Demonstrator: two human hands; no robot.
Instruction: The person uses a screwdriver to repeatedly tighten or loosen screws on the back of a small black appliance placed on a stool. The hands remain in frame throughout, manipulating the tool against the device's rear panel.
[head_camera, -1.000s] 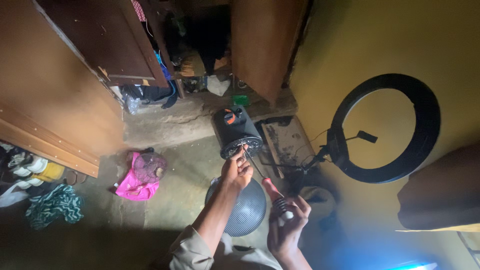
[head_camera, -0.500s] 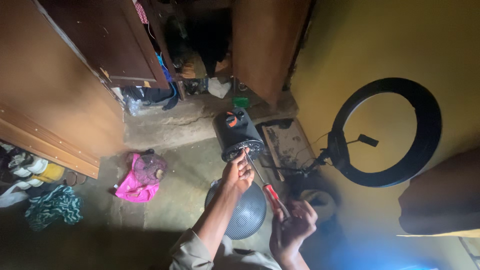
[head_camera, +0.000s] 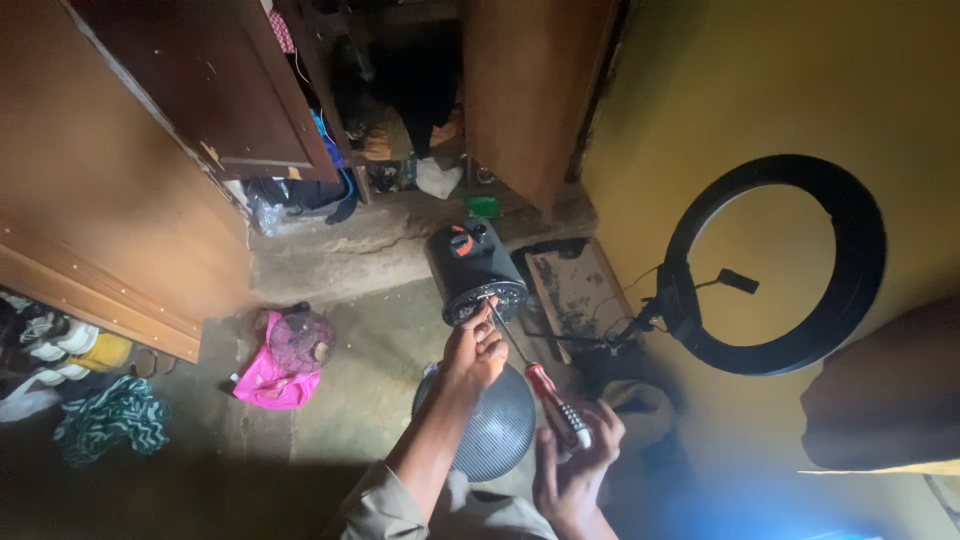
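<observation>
A black cylindrical fan motor housing (head_camera: 468, 268) with an orange knob stands tilted on the floor. My left hand (head_camera: 474, 350) rests its fingertips on the housing's lower rim. My right hand (head_camera: 575, 462) grips the red, black and white handle of a screwdriver (head_camera: 545, 392), whose shaft slants up and left with its tip at the housing's rim beside my left fingers. Below my hands a round dark wire fan grille (head_camera: 487, 424) lies on the floor.
A black ring light (head_camera: 775, 265) on a stand leans by the yellow wall. Wooden cupboard doors (head_camera: 520, 90) stand open over cluttered shelves. A pink cloth with a second grille (head_camera: 285, 355) lies left. Shoes and a green cloth (head_camera: 110, 420) lie far left.
The screwdriver's tip has moved up to the housing's rim and my right hand has shifted along the handle. My left hand stayed at the housing.
</observation>
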